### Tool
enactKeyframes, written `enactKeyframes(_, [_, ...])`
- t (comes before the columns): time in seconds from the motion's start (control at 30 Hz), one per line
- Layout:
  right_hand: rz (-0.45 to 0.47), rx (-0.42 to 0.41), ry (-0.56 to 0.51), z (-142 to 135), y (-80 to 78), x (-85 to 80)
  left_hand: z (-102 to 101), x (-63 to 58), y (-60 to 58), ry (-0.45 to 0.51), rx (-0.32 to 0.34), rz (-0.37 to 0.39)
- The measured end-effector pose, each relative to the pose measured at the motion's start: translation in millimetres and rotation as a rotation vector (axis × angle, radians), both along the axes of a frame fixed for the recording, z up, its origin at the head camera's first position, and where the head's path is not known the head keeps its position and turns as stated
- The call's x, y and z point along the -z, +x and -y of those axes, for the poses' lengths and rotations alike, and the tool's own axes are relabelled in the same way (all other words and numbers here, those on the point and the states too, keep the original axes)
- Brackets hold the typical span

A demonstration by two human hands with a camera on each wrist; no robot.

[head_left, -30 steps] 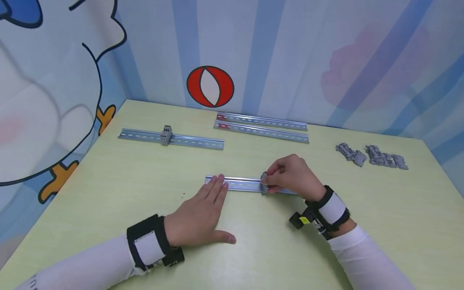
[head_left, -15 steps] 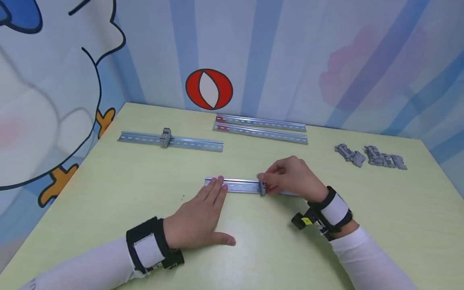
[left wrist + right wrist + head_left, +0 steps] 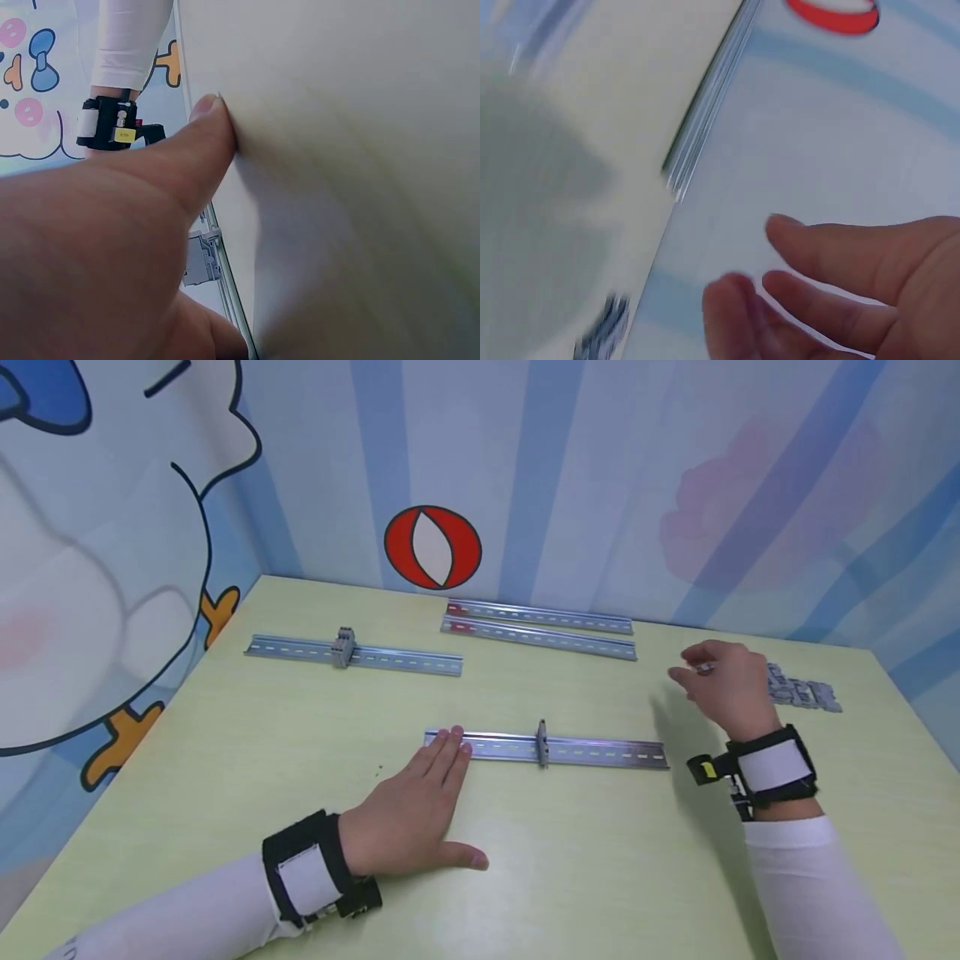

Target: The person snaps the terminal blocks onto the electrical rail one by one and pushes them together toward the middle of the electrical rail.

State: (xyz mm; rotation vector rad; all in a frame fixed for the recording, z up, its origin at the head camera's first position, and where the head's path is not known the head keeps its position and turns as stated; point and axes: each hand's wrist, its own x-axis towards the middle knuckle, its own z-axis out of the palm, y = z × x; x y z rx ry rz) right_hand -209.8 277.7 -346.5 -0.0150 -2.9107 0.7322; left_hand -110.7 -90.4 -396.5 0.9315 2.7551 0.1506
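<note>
My left hand (image 3: 408, 810) lies flat with its straight fingers resting on the left end of a slotted metal DIN rail (image 3: 611, 753). A thin grey terminal block (image 3: 542, 745) stands upright across that rail near its middle; the left wrist view shows the same terminal block (image 3: 200, 260) beyond the thumb. Off to the right, my right hand (image 3: 731, 689) hovers above the table by a group of loose grey terminal blocks (image 3: 804, 692), partly covering them. In the right wrist view its fingers (image 3: 731, 311) are loosely bent, apart from the thumb, with nothing between them.
Behind on the left lies another DIN rail (image 3: 408, 660) carrying a cluster of grey terminal blocks (image 3: 343, 647). Two more rails (image 3: 555, 639) with red marks lie side by side near the back wall (image 3: 570, 485).
My right hand has let go of the terminal block on the front rail and moved right and back toward the loose blocks. The block stays standing. My left hand has not moved.
</note>
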Motion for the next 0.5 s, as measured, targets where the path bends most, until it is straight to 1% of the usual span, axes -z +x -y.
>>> enactKeyframes(0.03, [-0.001, 0.026, 0.024, -9, -1.6, 0.0, 0, -0.1, -0.1, 0.0, -0.001, 0.0])
enactKeyframes(0.1, [0.052, 0.062, 0.071, -27, -4.0, -0.9, 0, -0.1, -0.4, -0.001, -0.001, 0.002])
enactKeyframes(0.13, [0.088, 0.065, 0.096, -35, -4.8, -0.6, 0, 0.0, -0.5, -0.002, -0.001, 0.001])
enactKeyframes(0.27, [0.242, 0.058, 0.203, -61, -7.7, 4.4, 0, -0.5, -0.6, 0.002, -0.002, 0.004])
enactKeyframes(0.3, [0.266, 0.055, 0.225, -65, -8.0, 6.3, 0, -0.9, -0.5, 0.006, -0.003, 0.007])
enactKeyframes(0.37, [0.301, 0.045, 0.262, -72, -8.6, 9.7, -1, -1.6, -0.2, 0.009, -0.004, 0.012])
enactKeyframes(0.5, [0.327, 0.006, 0.296, -81, -6.3, 11.3, 0, -2.2, -0.1, 0.009, -0.006, 0.019])
